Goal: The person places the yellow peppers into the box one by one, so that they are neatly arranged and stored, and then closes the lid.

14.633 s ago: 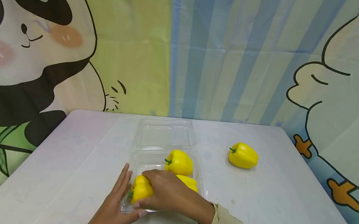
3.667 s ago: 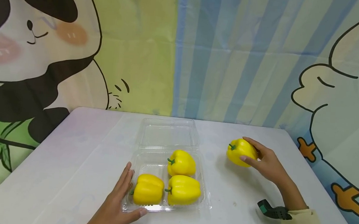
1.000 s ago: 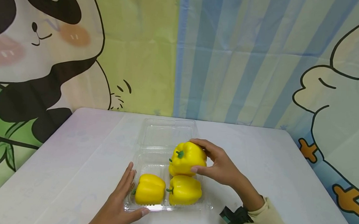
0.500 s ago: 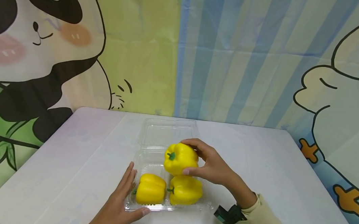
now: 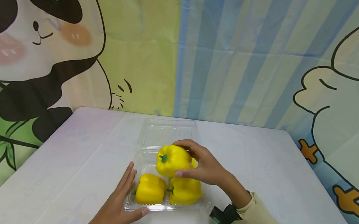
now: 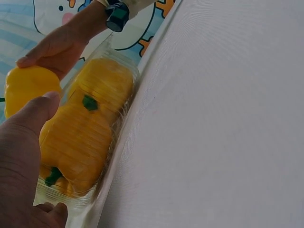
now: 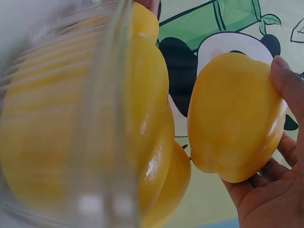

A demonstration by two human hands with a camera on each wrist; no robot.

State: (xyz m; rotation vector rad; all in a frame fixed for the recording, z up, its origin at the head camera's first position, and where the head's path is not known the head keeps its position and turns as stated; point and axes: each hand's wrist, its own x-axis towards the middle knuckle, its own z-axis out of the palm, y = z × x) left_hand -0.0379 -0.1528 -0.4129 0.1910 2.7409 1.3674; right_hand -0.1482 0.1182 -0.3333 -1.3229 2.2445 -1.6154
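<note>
A yellow bell pepper [image 5: 172,160] with a green stem is gripped by my right hand [image 5: 205,165], thumb in front and fingers over the top. In the right wrist view this pepper [image 7: 235,118] hangs above the rim of the clear plastic container [image 5: 146,157]. Two peppers lie along the container's near side, one at left [image 5: 150,189] and one at right [image 5: 185,192]. A further pepper [image 5: 194,163] behind is mostly hidden by the held one. My left hand [image 5: 117,196] rests with straight fingers along the container's left side, thumb by its front edge.
The container's clear lid [image 5: 169,133] lies folded back on the white table [image 5: 72,174]. A cartoon-printed cloth [image 5: 140,49] hangs behind the table. On the right wrist sits a dark strapped device [image 5: 226,214].
My right hand took the fourth pepper from the table's right side and carried it over the container. In the last second it moved left and slightly down. The left hand stayed put.
</note>
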